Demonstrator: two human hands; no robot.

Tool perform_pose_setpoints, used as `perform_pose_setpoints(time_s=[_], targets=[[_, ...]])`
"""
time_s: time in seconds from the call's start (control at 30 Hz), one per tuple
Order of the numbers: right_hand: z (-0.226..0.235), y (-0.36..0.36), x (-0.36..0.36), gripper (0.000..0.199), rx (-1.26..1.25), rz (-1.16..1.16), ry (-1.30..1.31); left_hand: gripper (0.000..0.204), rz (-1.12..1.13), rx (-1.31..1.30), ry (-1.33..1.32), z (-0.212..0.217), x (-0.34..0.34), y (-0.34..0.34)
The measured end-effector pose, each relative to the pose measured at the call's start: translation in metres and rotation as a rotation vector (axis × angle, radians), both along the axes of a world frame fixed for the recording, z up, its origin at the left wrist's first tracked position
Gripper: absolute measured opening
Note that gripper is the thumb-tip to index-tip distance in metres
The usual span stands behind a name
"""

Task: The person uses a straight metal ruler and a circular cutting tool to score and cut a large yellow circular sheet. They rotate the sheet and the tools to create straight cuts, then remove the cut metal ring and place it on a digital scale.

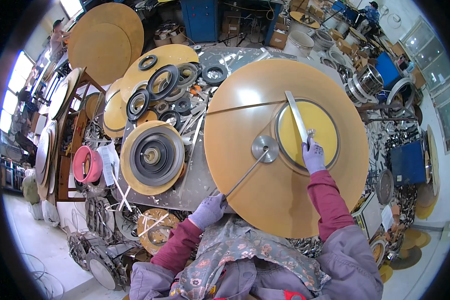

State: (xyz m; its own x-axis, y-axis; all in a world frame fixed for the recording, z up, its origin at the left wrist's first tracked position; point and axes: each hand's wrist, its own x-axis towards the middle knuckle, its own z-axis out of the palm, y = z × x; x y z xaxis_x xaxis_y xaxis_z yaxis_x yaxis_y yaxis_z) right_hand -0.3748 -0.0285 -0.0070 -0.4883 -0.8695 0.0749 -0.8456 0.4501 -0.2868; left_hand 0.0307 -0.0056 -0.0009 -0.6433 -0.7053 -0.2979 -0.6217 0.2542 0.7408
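Observation:
A large tan disc (255, 200) covers much of the table in front of me. On its right half lies a smaller yellow disc (321, 117) with a dark rim. My right hand (313, 156), in a pale purple glove, is closed on the near end of a flat, pale metal strip (296, 115) that reaches over the yellow disc. A small shiny piece shows beside those fingers. My left hand (208, 211), gloved alike, grips a thin metal rod (246, 174) at the tan disc's near-left edge. The rod's far end meets a small grey stepped round plate (259, 145).
To the left stands a stack of grey rings (167, 142) on a yellow disc. Black rings (162, 82) and offcuts litter the grey table (195, 170). A pink bowl (87, 164) sits farther left. Metal scrap and a blue box (407, 164) are at right. Two people are far back.

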Motion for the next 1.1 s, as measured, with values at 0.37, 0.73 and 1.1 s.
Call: perform_pose_setpoints(time_s=[0.37, 0.73, 1.1], targets=[[-0.004, -0.005, -0.005, 0.036, 0.028, -0.007, 0.032, 0.022, -0.021, -0.01, -0.056, 0.007, 0.001, 0.004], [-0.001, -0.001, 0.0, 0.032, 0.039, 0.012, 0.03, 0.023, -0.031, 0.041, -0.044, -0.001, 0.001, 0.018], [0.0, -0.003, 0.0, 0.031, 0.052, 0.014, 0.024, 0.028, -0.048, 0.036, -0.027, 0.002, 0.002, 0.015]])
